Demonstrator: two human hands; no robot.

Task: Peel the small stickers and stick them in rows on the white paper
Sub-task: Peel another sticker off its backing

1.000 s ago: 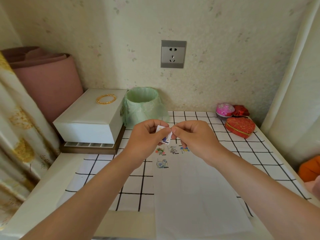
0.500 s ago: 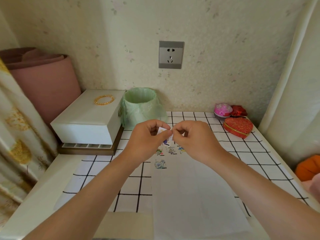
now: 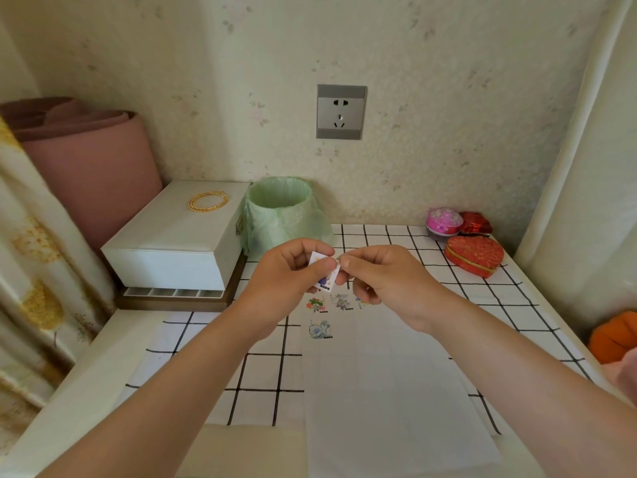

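Up between both hands, left hand [image 3: 289, 270] pinches sticker [image 3: 324, 274]; right hand [image 3: 375, 274] pinches its edge.

Head camera, close above table [image 3: 103, 374], facing forward-down toward wall [image 3: 448, 98]

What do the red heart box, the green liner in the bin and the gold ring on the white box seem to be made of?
The heart-shaped box looks covered in red patterned fabric, matte, with a gold seam band. The bin liner is thin translucent green plastic film: it crinkles and drapes. The gold bangle seems shiny metal, though gilt plastic is possible.
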